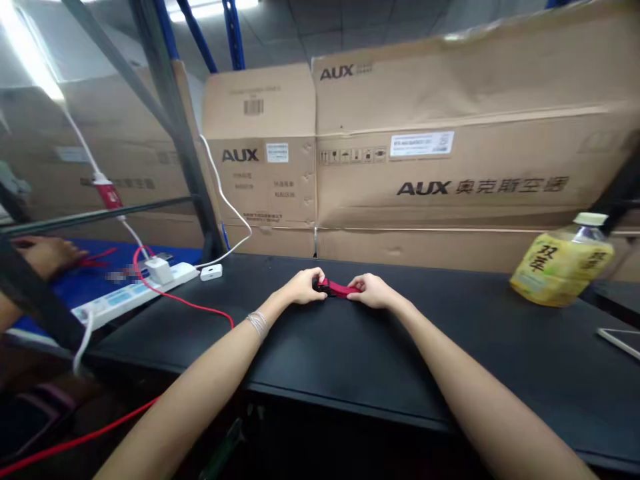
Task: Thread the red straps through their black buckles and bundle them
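Note:
A short red strap (341, 289) with a black buckle-like piece (323, 288) at its left end is held just above or on the black tabletop (330, 353). The fingers of my left hand (304, 287) are closed on the black end. My right hand (373, 291) pinches the strap's other end between thumb and fingers. Between the two hands the strap runs nearly level, bowed slightly. The finer shape of the black piece is too small to make out, and my fingers partly cover it.
Large cardboard boxes (450, 160) wall off the back. At right stand a yellow-labelled bottle (560, 263) and a flat pale-edged device (620, 340). Leftward lie a white power strip (135, 293), a red cable (195, 305) and a small white box (211, 272); another person's hand (47, 257) shows beyond the shelf post.

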`<state>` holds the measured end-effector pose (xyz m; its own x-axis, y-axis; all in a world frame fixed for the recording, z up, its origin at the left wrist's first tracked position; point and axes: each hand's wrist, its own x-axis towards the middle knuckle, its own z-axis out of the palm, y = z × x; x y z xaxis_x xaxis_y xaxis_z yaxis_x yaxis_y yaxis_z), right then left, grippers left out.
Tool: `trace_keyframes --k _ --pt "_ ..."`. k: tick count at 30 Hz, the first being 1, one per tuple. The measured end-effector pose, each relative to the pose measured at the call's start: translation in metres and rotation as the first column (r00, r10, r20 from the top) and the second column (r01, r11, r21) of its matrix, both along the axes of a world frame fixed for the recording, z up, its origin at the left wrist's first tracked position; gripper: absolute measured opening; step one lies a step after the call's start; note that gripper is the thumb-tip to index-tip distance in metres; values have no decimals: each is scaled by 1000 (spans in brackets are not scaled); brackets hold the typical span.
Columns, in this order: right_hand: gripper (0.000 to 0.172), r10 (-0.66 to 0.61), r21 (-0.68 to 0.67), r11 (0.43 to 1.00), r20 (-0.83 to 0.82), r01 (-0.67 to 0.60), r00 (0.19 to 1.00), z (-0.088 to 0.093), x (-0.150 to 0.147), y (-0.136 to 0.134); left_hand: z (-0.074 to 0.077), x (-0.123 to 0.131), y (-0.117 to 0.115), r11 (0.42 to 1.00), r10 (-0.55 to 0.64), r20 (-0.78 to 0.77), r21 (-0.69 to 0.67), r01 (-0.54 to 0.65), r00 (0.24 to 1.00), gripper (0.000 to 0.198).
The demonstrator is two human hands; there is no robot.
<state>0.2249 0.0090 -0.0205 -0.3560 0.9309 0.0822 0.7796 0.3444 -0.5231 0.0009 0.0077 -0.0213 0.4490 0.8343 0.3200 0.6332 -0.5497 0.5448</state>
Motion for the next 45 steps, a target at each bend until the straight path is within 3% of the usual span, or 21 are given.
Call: trace_keyframes --k 11,13,17,21,25,34,45 --pt "26 27 -30 999 -26 -27 999 -2 2 2 -4 -2 4 998 -56 53 -20 57 997 35" --pt "37 17 -26 999 -69 -19 997 -4 1 4 -5 -3 6 997 -63 48 -31 64 997 34" --pt "77 -101 -7 995 -232 102 967 -8 -1 6 -6 -3 7 996 -74 69 -40 77 995 34" --pt "90 -213 -40 976 -346 213 914 -6 -3 4 -6 -2 7 995 -87 100 -35 91 991 33" --pt "92 -264 -65 964 -385 260 884 -2 -4 1 -6 -2 8 993 -103 102 -48 108 989 33" --pt "86 -222 -65 975 -401 214 889 -6 -3 5 -7 -4 9 993 -77 91 -81 84 993 32" --pt "86 -228 -80 974 -357 214 906 -4 -3 2 -3 -2 6 999 -38 47 -25 39 998 27"
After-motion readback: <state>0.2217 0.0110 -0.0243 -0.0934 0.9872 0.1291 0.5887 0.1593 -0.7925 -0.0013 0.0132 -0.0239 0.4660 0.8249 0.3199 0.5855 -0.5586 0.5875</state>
